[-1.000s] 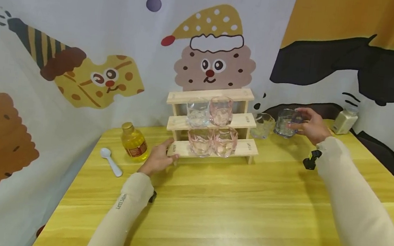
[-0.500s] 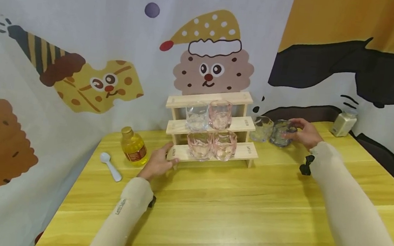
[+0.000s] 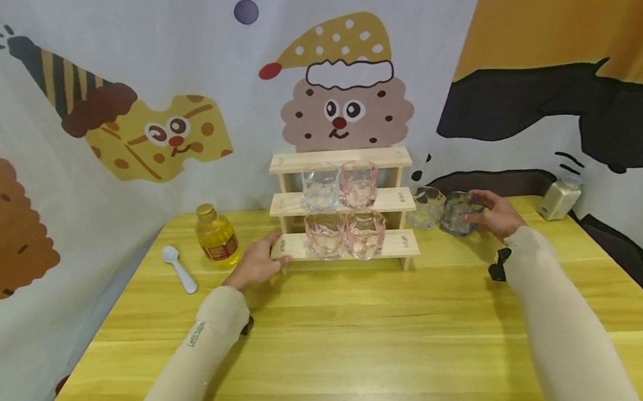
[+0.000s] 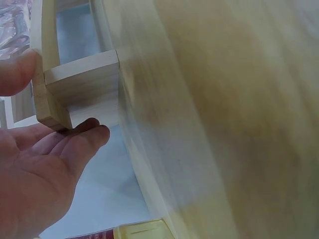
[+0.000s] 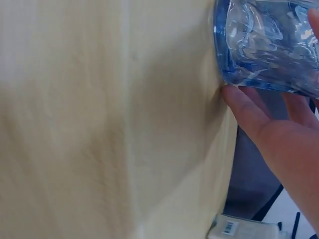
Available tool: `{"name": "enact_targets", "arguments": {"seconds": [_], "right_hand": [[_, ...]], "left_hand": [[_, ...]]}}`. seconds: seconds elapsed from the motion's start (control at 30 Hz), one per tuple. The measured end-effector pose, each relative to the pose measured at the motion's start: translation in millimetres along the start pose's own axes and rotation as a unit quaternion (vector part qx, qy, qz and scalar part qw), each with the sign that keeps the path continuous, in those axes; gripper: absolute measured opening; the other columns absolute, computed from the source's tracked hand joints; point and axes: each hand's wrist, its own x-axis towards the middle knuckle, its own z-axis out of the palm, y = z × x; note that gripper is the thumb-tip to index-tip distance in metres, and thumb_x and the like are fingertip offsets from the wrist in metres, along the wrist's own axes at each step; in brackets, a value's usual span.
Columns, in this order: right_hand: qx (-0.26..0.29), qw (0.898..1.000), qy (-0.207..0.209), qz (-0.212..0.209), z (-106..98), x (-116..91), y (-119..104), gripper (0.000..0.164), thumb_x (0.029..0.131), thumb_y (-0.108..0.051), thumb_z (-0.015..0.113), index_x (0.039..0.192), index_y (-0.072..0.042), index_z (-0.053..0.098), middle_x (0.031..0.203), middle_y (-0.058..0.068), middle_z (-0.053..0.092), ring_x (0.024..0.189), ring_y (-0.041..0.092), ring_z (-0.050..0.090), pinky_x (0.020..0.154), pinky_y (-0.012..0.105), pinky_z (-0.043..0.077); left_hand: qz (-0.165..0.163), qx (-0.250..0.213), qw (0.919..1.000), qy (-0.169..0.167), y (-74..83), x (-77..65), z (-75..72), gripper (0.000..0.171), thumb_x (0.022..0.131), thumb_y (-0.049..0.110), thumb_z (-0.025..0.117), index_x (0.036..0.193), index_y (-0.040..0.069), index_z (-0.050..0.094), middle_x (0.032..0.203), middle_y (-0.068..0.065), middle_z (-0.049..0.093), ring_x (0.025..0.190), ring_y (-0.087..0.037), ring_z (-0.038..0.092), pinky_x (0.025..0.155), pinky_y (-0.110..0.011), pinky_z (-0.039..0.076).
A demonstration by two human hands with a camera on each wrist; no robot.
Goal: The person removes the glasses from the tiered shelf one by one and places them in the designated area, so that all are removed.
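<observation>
My left hand [image 3: 258, 263] grips the left end of the bottom step of a three-step wooden display rack [image 3: 345, 154]. In the left wrist view, the thumb [image 4: 17, 74] lies on one face of the step [image 4: 54, 108] and the fingers are on the other. At the right, my right hand [image 3: 501, 218] holds a blue-grey glass [image 3: 457, 217] by its right side, on the table. The right wrist view shows fingertips at the base of this glass [image 5: 269, 47]. Close to its left stands a clear glass [image 3: 426, 210].
Two pink glasses [image 3: 323, 238] stand on the bottom step. A clear glass [image 3: 320, 191] and a pink glass [image 3: 358, 191] share the middle step. Left are a yellow bottle [image 3: 217, 241] and a white spoon [image 3: 180, 271]. A pale jar [image 3: 560, 199] stands far right.
My right hand has brought the blue-grey glass down and left, close beside the clear glass, then stayed almost still. My left hand keeps its grip on the rack.
</observation>
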Motion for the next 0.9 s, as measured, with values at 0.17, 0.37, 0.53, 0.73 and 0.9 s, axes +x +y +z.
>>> {"name": "enact_targets", "arguments": {"seconds": [0.17,0.37,0.53,0.73,0.9], "right_hand": [[-0.003,1.000,-0.030,0.004,-6.8,4.7,-2.5,0.093,0.096,-0.007,0.064,0.162,-0.007,-0.001,0.166,0.026,-0.010,0.152,0.051,0.010,0.114,0.064,0.031],[-0.038,0.998,-0.040,0.016,-14.1,8.3,-10.9,0.091,0.097,-0.003,0.060,0.162,-0.007,-0.003,0.162,0.037,-0.009,0.149,0.055,0.010,0.112,0.063,0.035],[-0.036,0.998,-0.044,0.024,-16.5,9.2,-13.6,0.092,0.097,-0.004,0.060,0.161,-0.009,-0.005,0.161,0.036,-0.015,0.150,0.055,0.001,0.112,0.063,0.035],[-0.036,0.998,-0.038,0.024,-11.5,12.3,-12.8,0.092,0.097,-0.005,0.061,0.161,-0.008,-0.005,0.161,0.038,-0.011,0.150,0.055,0.006,0.112,0.063,0.034],[-0.057,0.998,-0.023,0.013,-7.1,13.5,-11.0,0.095,0.096,-0.012,0.064,0.161,-0.008,-0.004,0.162,0.038,-0.002,0.148,0.056,0.014,0.113,0.065,0.032]], "left_hand": [[0.011,0.005,0.9999,0.004,-2.1,2.3,2.8,0.070,0.095,0.027,0.067,0.156,0.012,0.036,0.127,-0.022,0.064,0.098,-0.028,0.062,0.084,-0.040,0.050],[0.010,0.006,0.9999,0.008,-1.2,3.4,5.0,0.070,0.095,0.027,0.067,0.157,0.012,0.035,0.136,-0.024,0.060,0.109,-0.031,0.062,0.091,-0.045,0.049],[0.009,0.008,0.9999,0.010,1.6,3.0,4.1,0.071,0.095,0.027,0.067,0.157,0.013,0.035,0.137,-0.024,0.060,0.112,-0.033,0.062,0.092,-0.046,0.049],[0.009,-0.011,0.9999,0.004,-1.1,1.3,2.7,0.071,0.096,0.025,0.066,0.157,0.013,0.033,0.133,-0.023,0.061,0.101,-0.029,0.062,0.081,-0.038,0.050],[0.004,-0.006,1.0000,0.004,-2.5,0.6,0.3,0.071,0.096,0.025,0.067,0.157,0.013,0.033,0.129,-0.022,0.063,0.097,-0.026,0.061,0.077,-0.034,0.048]]}}
